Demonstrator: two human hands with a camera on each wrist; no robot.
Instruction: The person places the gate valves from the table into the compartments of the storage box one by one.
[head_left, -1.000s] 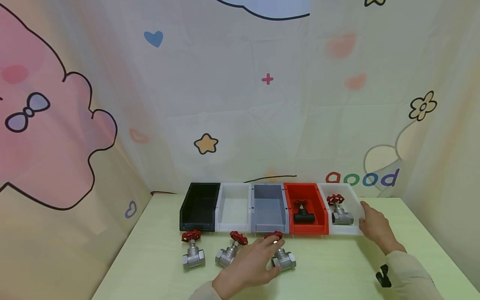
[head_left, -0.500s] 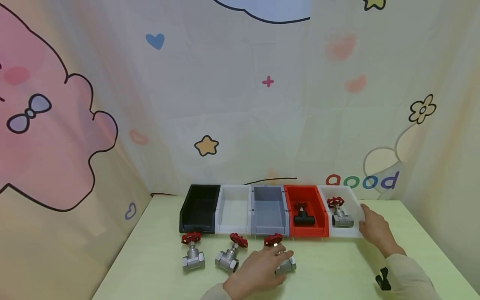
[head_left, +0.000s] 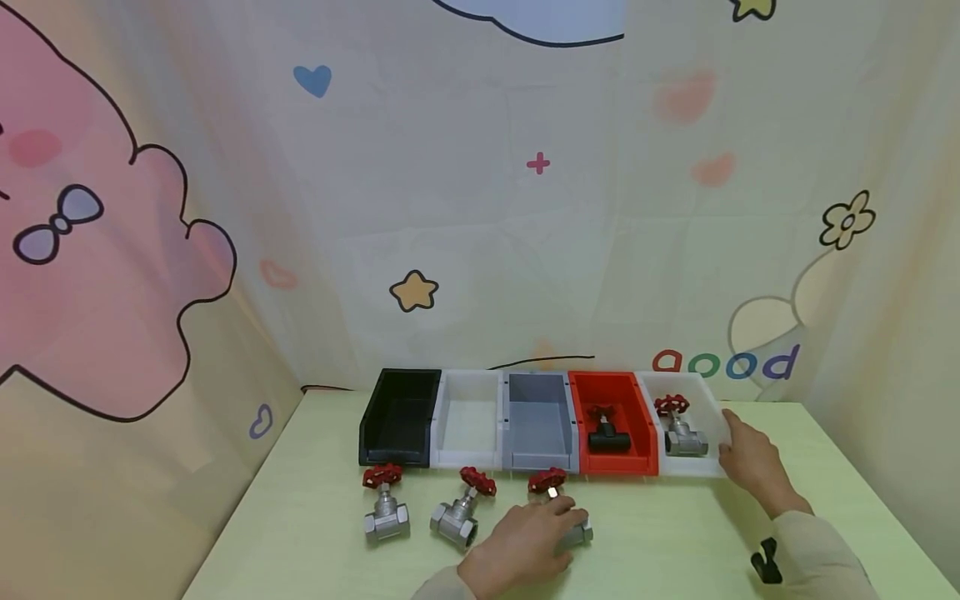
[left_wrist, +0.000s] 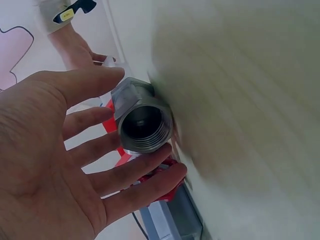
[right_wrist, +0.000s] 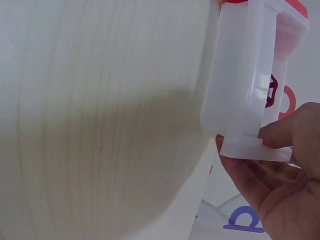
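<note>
Silver valve (left_wrist: 132,97) with a red handwheel (head_left: 547,480)
Its hex-edged, threaded mouth faces the loosely extended left hand (head_left: 525,542), on the bench (head_left: 660,542) before the grey bin (head_left: 538,417); the right hand (head_left: 756,460) pinches the white end bin (head_left: 709,410).

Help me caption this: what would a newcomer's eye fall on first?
Probably the pink cartoon on the backdrop at left. Then the row of five bins on the table, three red-wheeled valves before it. The left hand is at the rightmost one; the right hand grips the rightmost white bin.
</note>
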